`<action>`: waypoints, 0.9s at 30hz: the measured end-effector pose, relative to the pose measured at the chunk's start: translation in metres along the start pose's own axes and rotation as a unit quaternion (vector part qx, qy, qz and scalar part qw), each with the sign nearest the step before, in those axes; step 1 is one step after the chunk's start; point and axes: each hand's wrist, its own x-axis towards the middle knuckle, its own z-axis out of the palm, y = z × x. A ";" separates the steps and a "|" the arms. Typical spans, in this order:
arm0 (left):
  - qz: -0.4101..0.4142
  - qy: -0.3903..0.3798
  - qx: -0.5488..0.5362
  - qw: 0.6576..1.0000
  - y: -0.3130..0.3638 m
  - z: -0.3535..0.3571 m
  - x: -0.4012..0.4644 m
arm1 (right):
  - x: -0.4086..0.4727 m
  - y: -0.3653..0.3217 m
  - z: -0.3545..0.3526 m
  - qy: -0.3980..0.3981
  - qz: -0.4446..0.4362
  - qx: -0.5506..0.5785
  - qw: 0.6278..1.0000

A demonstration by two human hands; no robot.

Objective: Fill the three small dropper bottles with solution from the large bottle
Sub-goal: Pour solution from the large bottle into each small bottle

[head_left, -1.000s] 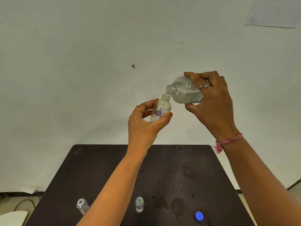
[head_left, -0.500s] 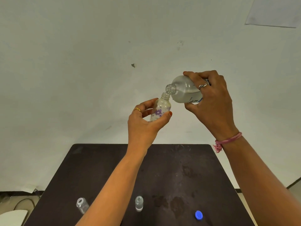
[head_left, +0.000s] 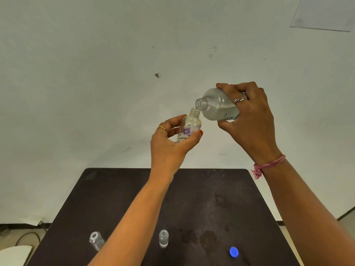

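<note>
Your right hand fingers wrap the big bottle, tipping it into the flowered bottle your left hand pinches. Two small bottles wait.

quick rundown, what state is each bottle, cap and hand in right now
large bottle: uncapped, tipped, mouth at the flowered bottle's neck
flowered bottle: uncapped, held up, slightly tilted
left hand: grips flowered bottle
right hand: grips large bottle
two small bottles: uncapped, standing on table
blue cap: lying loose on table
</note>
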 end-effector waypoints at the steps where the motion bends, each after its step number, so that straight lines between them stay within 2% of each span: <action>1: -0.001 0.000 -0.001 1.000 0.000 0.000 0.000 | 0.000 0.000 0.000 0.000 -0.001 -0.001 1.000; 27: -0.009 0.008 0.006 1.000 -0.003 0.001 0.003 | 0.002 0.001 0.005 -0.002 0.000 -0.001 1.000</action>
